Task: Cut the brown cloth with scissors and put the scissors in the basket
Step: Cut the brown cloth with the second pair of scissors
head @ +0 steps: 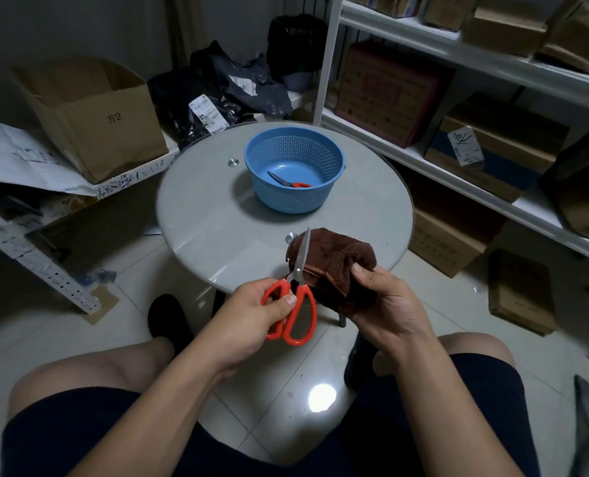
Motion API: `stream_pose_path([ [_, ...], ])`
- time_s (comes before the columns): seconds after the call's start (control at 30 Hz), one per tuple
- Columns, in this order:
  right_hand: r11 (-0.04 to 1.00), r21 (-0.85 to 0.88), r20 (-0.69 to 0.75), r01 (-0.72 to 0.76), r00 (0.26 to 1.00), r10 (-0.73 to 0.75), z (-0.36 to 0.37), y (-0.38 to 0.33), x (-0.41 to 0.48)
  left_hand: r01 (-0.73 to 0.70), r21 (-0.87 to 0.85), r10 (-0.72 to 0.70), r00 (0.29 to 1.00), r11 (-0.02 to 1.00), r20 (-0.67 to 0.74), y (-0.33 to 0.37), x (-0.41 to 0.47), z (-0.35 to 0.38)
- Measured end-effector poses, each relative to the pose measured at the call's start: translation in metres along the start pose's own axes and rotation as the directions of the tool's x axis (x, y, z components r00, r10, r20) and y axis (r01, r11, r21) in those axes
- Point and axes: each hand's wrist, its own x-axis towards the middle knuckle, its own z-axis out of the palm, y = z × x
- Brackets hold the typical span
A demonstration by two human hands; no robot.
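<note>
My left hand (255, 315) grips red-handled scissors (295, 304) by the loops, blades pointing up and away, closed against the left edge of the brown cloth (334, 259). My right hand (386, 304) holds the folded brown cloth from its near right side, above the front edge of the round glass table (217, 215). A blue perforated basket (293, 168) stands at the table's far side. A second pair of red-handled scissors (288, 181) lies inside it.
Open cardboard box (90, 115) and black bags (217, 94) sit on a low shelf at far left. A white shelving unit (475, 132) stacked with boxes runs along the right. My knees are below the table edge; the tiled floor shows a bright light reflection.
</note>
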Motion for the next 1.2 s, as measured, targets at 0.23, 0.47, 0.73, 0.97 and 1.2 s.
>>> stream_pose_path([
  [0.23,0.994,-0.089,0.067,-0.065,0.995,0.072,0.002,0.007,-0.001,-0.034,0.008,0.033,0.999,0.999,0.02,0.0,0.001,0.002],
  [0.47,0.99,-0.129,0.13,-0.054,0.989,0.071,-0.002,0.007,-0.001,-0.065,0.172,0.065,0.998,0.983,0.004,0.0,-0.002,0.0],
  [0.73,0.956,-0.29,0.049,-0.031,0.998,0.047,0.013,0.013,-0.001,-0.11,0.262,0.101,0.994,0.959,0.047,0.0,-0.001,0.003],
  [0.97,0.97,-0.238,-0.189,-0.045,0.982,-0.001,0.019,0.006,0.002,-0.041,0.433,-0.019,0.991,0.901,0.133,0.013,-0.007,-0.003],
  [1.2,0.952,-0.301,-0.292,0.061,0.944,-0.153,-0.006,-0.05,0.002,0.022,0.391,0.008,0.997,0.92,-0.076,0.009,-0.007,0.001],
])
